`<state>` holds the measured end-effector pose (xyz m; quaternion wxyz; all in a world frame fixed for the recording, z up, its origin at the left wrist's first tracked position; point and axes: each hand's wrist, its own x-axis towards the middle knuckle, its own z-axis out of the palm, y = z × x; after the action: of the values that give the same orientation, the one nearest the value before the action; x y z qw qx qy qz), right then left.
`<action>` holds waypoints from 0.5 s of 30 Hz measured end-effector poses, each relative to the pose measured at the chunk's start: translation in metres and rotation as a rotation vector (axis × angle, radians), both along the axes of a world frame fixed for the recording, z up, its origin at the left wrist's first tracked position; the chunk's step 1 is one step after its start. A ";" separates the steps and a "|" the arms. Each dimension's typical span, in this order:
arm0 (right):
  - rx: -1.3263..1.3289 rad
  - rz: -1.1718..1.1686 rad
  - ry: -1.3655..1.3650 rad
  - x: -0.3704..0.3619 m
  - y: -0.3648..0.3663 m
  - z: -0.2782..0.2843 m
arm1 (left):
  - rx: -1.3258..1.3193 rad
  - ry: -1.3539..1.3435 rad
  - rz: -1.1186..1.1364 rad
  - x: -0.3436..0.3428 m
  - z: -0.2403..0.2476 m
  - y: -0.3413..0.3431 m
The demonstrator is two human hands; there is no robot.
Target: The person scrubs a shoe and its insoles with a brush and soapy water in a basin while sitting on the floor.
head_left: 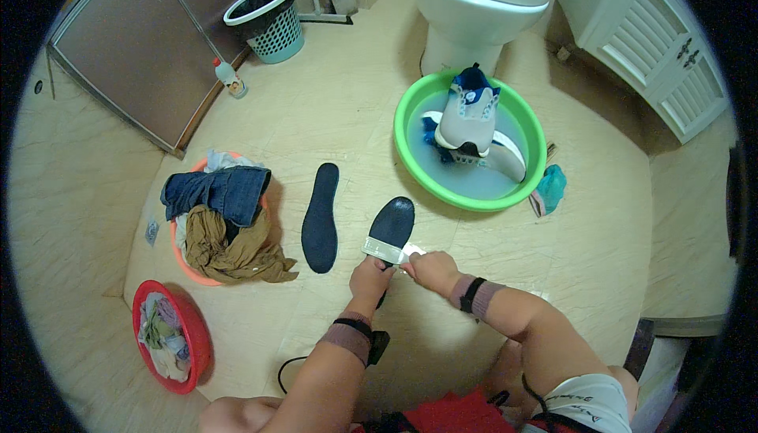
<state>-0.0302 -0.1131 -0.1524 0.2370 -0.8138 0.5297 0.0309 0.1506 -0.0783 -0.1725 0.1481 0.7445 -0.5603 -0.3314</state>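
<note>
My left hand (371,279) is closed on the near end of a black shoe insole (395,220), which looks wet and is held above the floor. In my right hand (435,270) is the handle of a white brush (384,251). The head of the brush lies across the middle of the insole, close to my left fingers. Another black insole (320,218) rests on the floor to the left. Beyond my right hand stands a green basin (404,161) of cloudy water, in which a grey and blue sneaker (467,121) leans on a second, partly submerged shoe (507,157).
An orange basin (195,269) heaped with clothes (221,196) and a red basin (201,346) stand at left. Behind are a bottle (230,78), a wastebasket (278,38) and a toilet (474,7). A teal brush-like item (551,188) lies right of the green basin.
</note>
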 end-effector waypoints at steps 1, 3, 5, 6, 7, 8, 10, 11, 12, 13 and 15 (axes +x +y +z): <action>-0.046 -0.016 -0.015 -0.003 -0.005 0.005 | 0.020 0.017 0.022 -0.002 -0.001 0.000; -0.050 -0.139 -0.003 -0.011 -0.034 0.020 | 0.017 0.008 0.034 -0.006 0.004 -0.002; -0.093 -0.105 -0.005 -0.015 -0.042 0.047 | 0.069 0.068 0.104 -0.007 0.000 -0.004; -0.163 0.005 -0.044 -0.015 -0.042 0.070 | 0.049 0.085 0.102 -0.006 0.000 -0.006; -0.180 0.080 -0.019 -0.013 -0.042 0.098 | 0.062 0.029 0.151 -0.002 0.003 -0.008; -0.195 0.148 0.018 -0.017 -0.044 0.124 | 0.077 -0.017 0.195 -0.003 0.004 -0.010; -0.227 0.193 0.063 -0.034 -0.055 0.162 | 0.084 -0.013 0.338 -0.002 0.003 -0.015; -0.227 0.240 0.129 -0.044 -0.064 0.180 | 0.103 -0.039 0.370 -0.001 0.004 -0.021; -0.221 0.277 0.203 -0.058 -0.070 0.196 | 0.114 -0.036 0.382 -0.004 0.005 -0.029; -0.217 0.301 0.236 -0.074 -0.075 0.210 | 0.031 0.038 0.349 -0.011 0.007 -0.034; -0.238 0.293 0.297 -0.106 -0.079 0.218 | -0.114 0.167 0.248 -0.025 0.019 -0.047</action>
<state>-0.1359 -0.1921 0.0658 0.0521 -0.8907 0.4349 0.1217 0.1252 -0.1254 -0.1539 0.2759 0.7681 -0.4679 -0.3390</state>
